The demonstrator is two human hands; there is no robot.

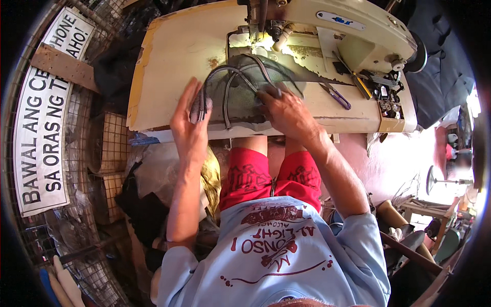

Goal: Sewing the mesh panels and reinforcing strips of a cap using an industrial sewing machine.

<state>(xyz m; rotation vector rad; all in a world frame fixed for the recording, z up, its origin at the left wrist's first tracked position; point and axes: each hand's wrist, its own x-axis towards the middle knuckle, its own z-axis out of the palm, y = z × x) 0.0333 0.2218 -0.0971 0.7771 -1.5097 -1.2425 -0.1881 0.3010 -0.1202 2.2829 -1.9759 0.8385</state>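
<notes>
A dark, see-through mesh piece (243,105) with curved strips of black-and-grey striped trim lies on the sewing table in front of the machine's needle area. My left hand (190,125) is at its left edge, fingers pointing up, with a trimmed edge between thumb and fingers. My right hand (287,111) closes on the mesh's right side, its fingertips curled in and partly hidden. Beyond the mesh stands a cream sewing machine (335,28), its lamp lighting the needle area. The mesh's far edge reaches close to the needle; whether it lies under the presser foot is unclear.
Right of my right hand lie purple-handled snips (338,97) and a yellow-handled tool (362,87). Small metal parts (391,107) fill the table's right corner. A wire grid with white signs (43,133) stands at the left. Dark cloth (445,77) hangs at the right.
</notes>
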